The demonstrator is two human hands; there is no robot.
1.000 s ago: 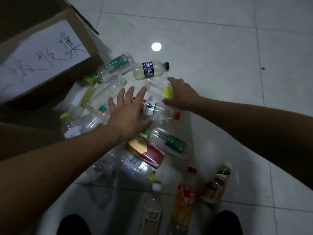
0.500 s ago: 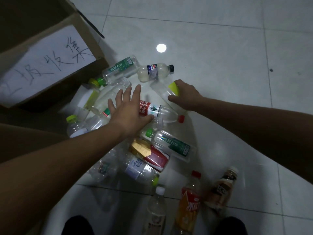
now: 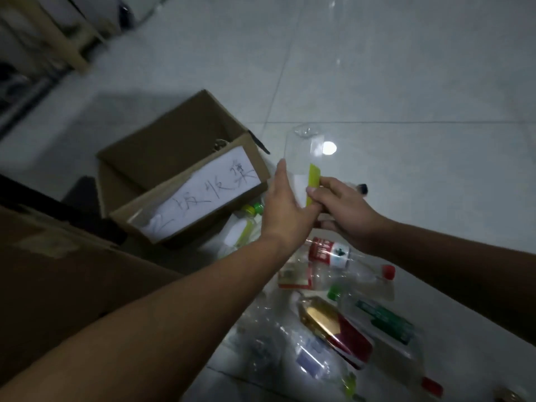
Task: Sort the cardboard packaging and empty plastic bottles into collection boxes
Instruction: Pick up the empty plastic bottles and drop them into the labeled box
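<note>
Plastic bottles (image 3: 330, 254) lie heaped on tiled floor (image 3: 420, 82). Above heap, clear bottle (image 3: 298, 153) raised, upright. Right hand (image 3: 346, 213) pinches its lower part; left hand (image 3: 285, 211) flat against its side, fingers straight. Labelled cardboard box (image 3: 162, 158) beyond, left.

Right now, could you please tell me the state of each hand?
Left hand: open, fingers straight against the bottle.
Right hand: closed, gripping the same bottle.
</note>
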